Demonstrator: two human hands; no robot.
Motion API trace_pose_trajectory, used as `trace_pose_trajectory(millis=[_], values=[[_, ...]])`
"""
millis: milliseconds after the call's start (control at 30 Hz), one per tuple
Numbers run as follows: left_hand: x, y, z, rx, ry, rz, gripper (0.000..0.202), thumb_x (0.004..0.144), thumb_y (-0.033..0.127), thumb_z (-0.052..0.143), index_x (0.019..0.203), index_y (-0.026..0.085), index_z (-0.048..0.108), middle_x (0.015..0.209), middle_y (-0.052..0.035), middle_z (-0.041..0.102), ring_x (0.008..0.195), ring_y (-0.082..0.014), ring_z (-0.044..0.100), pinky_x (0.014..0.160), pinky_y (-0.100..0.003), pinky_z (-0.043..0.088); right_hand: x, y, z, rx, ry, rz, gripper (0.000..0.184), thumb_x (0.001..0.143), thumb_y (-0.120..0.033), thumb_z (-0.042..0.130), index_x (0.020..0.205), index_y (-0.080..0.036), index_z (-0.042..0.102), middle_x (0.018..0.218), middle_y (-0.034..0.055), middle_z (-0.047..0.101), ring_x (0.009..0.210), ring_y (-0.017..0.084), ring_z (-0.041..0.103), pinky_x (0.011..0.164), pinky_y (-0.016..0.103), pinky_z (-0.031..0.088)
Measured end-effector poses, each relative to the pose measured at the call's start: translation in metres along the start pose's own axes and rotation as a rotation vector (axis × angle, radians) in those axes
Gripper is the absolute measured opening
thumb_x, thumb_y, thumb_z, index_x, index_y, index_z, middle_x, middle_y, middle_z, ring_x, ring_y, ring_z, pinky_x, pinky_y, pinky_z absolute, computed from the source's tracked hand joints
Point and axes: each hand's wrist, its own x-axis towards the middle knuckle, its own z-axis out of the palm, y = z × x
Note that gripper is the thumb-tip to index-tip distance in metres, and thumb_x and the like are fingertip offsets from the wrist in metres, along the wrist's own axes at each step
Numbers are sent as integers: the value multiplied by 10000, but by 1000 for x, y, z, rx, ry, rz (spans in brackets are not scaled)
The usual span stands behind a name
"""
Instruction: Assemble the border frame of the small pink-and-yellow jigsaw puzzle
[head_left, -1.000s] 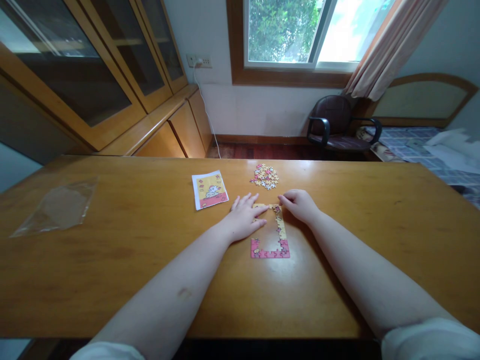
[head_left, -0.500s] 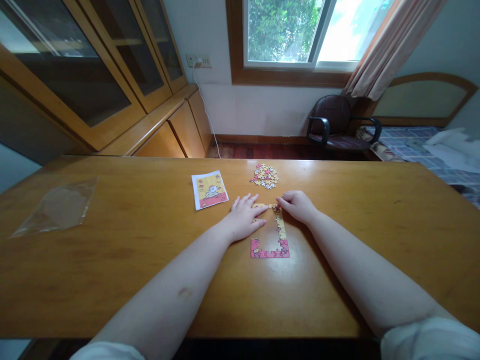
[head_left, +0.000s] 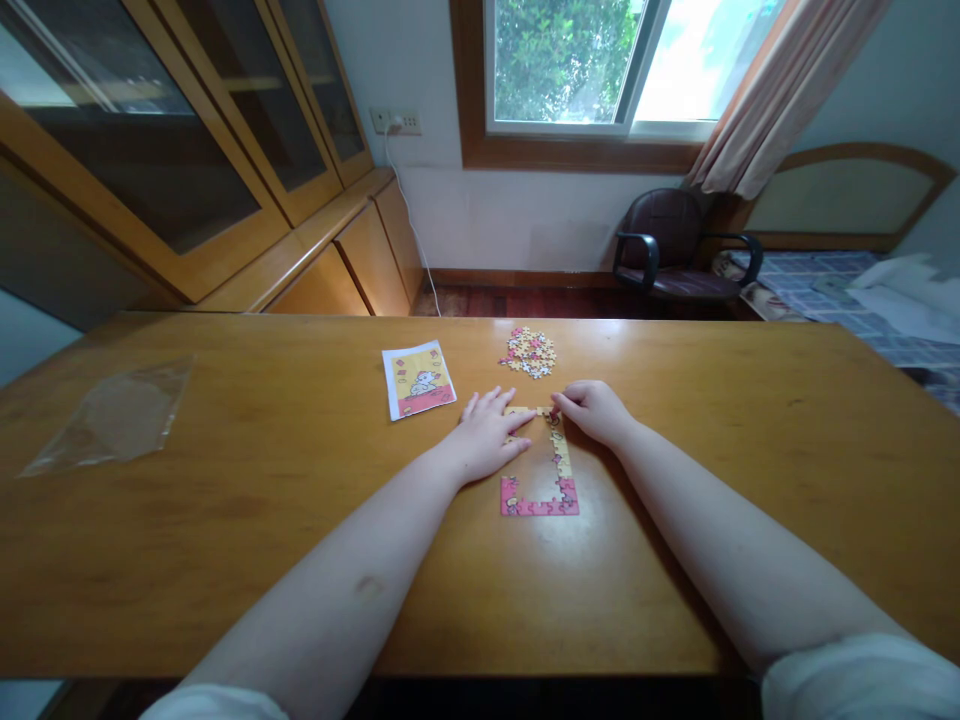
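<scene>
Joined jigsaw pieces form a frame-shaped border (head_left: 541, 508) on the table, pink along the bottom and yellow up the right side. My left hand (head_left: 487, 435) lies flat with spread fingers over the border's left side and hides part of it. At the top right corner, my right hand (head_left: 596, 410) is closed, thumb and fingers pinched on a jigsaw piece (head_left: 555, 411) that is mostly covered. Beyond both hands sits a heap of loose jigsaw pieces (head_left: 529, 353). A picture card (head_left: 420, 380) with a white animal on yellow and pink lies left of the border.
A clear plastic bag (head_left: 112, 415) lies at the left of the wooden table (head_left: 285, 400). Glass-door cabinets (head_left: 202, 190) stand beyond the table on the left. An armchair (head_left: 667, 245) and a bed (head_left: 825, 275) are past its far right edge.
</scene>
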Motion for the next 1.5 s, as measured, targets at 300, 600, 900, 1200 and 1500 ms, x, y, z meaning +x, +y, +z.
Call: trace_pose_trajectory(millis=[300, 600, 900, 1200, 1500], values=[[0, -1, 1, -2, 13, 4, 513, 902, 510, 488, 1390, 352, 482, 1568, -64, 290, 1452, -329, 193, 1161, -572, 131, 0, 1, 1, -11, -5, -7, 372, 908, -338, 490, 675, -186, 736, 677, 41, 696, 656, 152, 605, 667, 255, 421], [1, -1, 1, 10, 6, 0, 522, 901, 515, 487, 1399, 358, 470, 1573, -67, 278, 1454, -323, 187, 1163, -559, 128, 1, 2, 2, 8, 10, -8, 387, 917, -361, 475, 702, -181, 742, 692, 45, 696, 665, 154, 609, 678, 259, 424], [1, 0, 0, 11, -5, -4, 522, 904, 520, 482, 1398, 351, 474, 1574, -77, 275, 1457, -323, 178, 1168, -553, 110, 0, 0, 2, -15, -7, -11, 374, 913, -353, 480, 690, -179, 724, 702, 45, 691, 669, 151, 597, 679, 254, 419], [0, -3, -2, -6, 109, 5, 467, 910, 453, 503, 1351, 303, 534, 1510, -81, 396, 1409, -308, 298, 1157, -563, 165, -1, -1, 0, -72, 21, -77, 388, 923, -353, 468, 630, -189, 664, 652, 34, 637, 632, 139, 556, 637, 253, 396], [4, -15, -6, -15, 259, 13, 324, 873, 324, 568, 1157, 210, 676, 1140, -64, 673, 1085, -241, 553, 1001, -400, 403, 0, -5, 3, -97, 7, -110, 146, 833, -305, 625, 824, -210, 734, 762, 23, 638, 649, 127, 548, 638, 248, 409]])
